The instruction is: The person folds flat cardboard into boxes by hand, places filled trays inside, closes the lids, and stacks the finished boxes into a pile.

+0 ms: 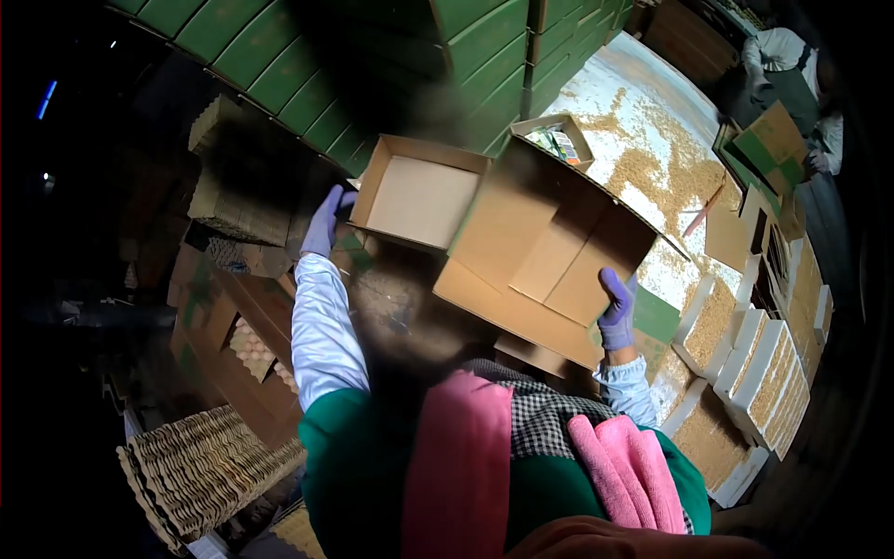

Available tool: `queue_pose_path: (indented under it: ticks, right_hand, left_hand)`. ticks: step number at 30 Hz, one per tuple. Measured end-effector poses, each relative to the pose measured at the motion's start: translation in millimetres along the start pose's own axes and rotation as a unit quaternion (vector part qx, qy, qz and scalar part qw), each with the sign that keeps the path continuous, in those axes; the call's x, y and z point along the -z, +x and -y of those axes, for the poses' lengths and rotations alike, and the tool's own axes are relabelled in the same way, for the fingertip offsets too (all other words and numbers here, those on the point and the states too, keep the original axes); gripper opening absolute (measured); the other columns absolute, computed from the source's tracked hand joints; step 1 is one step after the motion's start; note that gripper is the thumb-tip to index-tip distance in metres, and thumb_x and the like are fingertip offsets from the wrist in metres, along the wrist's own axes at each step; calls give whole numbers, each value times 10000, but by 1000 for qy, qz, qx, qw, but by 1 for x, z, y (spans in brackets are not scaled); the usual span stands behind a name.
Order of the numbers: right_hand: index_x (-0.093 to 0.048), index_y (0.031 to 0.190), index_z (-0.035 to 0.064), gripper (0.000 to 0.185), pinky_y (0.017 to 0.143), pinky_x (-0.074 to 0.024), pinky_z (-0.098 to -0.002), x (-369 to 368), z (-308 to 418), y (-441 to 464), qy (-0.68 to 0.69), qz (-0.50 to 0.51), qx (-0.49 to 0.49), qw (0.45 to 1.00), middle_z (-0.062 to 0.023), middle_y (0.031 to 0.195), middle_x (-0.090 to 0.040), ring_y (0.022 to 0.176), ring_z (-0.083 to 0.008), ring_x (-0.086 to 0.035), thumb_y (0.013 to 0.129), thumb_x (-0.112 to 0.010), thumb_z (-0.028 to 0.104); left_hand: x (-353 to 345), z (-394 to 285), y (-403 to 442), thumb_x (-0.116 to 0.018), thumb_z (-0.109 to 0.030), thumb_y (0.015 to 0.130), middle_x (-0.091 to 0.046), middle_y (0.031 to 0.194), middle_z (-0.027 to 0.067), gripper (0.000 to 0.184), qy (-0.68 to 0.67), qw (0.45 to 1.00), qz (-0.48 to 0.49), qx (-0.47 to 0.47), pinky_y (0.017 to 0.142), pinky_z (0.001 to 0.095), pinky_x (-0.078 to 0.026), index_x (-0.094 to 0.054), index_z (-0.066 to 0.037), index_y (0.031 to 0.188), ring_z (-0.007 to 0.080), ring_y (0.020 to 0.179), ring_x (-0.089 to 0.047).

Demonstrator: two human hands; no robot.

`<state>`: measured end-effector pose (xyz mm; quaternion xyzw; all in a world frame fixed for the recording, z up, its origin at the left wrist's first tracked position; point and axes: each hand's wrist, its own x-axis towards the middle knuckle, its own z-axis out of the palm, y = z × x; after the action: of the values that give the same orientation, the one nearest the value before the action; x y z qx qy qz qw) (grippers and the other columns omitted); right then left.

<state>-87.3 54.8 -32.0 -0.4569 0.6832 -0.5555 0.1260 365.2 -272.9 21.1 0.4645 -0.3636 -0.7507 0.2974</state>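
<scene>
My left hand [325, 222], in a purple glove, is at the left side of a small open cardboard box [424, 193], its fingers bent close to the box's edge. The box shows a pale, flat inside. My right hand [616, 309], also gloved in purple, grips the lower right edge of a larger open cardboard piece [549, 252], with the thumb on its inner face. The larger piece touches or overlaps the right side of the small box. Its folded flaps show on the inside.
Stacked green boxes [484, 70] stand ahead. On the right, a white surface [643, 112] bears scattered grain-like bits and a small box [556, 142]; white trays [764, 373] lie nearer. Stacked egg trays [205, 470] stand lower left. Another person [780, 65] is at the upper right.
</scene>
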Motion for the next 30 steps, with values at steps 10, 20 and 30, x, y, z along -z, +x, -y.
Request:
queue_pose_path:
  ticks: [10, 20, 30]
  right_hand:
    - [-428, 1391, 4, 662, 984, -461, -326, -205, 90, 85, 325, 147, -327, 875, -106, 1265, -569, 1130, -192, -568, 864, -715, 283]
    - [-399, 1464, 32, 833, 1134, -316, -402, -30, 44, 60, -128, 132, -98, 978, -261, 1453, -410, 1373, -346, -381, 841, -707, 489]
    - [-71, 1509, -103, 1365, 1189, -191, -464, 196, -65, -232, -314, 117, -363, 869, -372, 1536, -141, 1448, -498, -137, 626, -813, 626]
  left_hand:
    - [2, 122, 48, -415, -520, 1020, -541, 1375, 94, 620, -245, 961, 44, -124, 1082, 382, -416, -461, -31, 1398, 230, 1240, -533]
    - [-96, 203, -62, -562, -125, 975, -639, 1017, 89, 233, 201, 939, -110, -256, 850, 274, -492, -590, 25, 1151, 155, 926, -599]
    - [-229, 294, -98, -835, -371, 679, -119, 1558, 348, 1119, 702, 636, 226, -228, 1184, 531, -197, -210, 24, 1519, 549, 1425, -139]
